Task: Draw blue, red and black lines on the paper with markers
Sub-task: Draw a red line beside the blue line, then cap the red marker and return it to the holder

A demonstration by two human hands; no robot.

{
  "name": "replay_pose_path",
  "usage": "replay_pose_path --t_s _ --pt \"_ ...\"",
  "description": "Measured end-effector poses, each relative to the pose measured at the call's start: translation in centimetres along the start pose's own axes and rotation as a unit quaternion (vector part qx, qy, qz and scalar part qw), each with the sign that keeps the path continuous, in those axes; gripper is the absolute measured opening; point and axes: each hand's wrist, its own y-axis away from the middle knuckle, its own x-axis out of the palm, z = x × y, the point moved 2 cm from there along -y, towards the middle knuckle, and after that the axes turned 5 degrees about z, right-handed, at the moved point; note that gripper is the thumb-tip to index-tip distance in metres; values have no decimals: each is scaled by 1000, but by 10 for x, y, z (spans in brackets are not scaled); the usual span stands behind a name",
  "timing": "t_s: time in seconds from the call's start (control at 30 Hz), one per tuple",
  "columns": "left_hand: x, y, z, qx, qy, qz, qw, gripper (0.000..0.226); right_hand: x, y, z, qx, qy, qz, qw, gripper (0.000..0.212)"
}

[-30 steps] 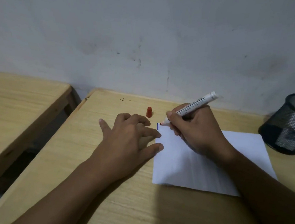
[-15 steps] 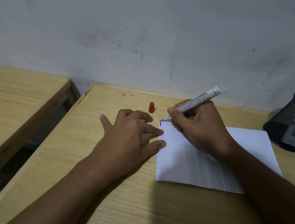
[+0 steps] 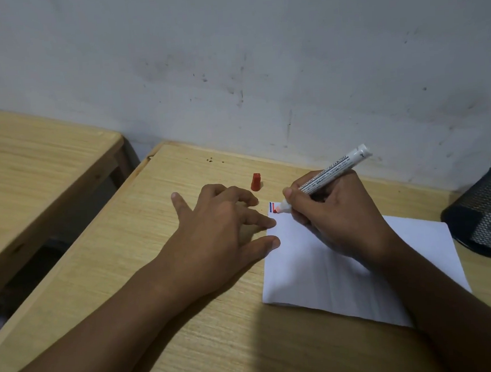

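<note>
Below the right hand's [image 3: 340,213] grip, marker [image 3: 328,176] tip on paper [image 3: 347,268]

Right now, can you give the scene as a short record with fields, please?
right hand: holds red marker, tip on the paper's far left corner
left hand: flat, fingertips on the paper's left edge
paper: white, blue line and red line side by side
red cap: upright on desk
mesh cup: right of paper
</note>
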Motion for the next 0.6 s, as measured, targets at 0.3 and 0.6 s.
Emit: replay_pose_path --t_s 0.3,0.6 --pt "-1 0 1 -36 58 -40 997 36 -27 -2 9 3 -257 -85 963 19" --pt "-19 -39 -5 -124 119 -46 984 66 -70 41 35 -24 -259 -127 957 15"
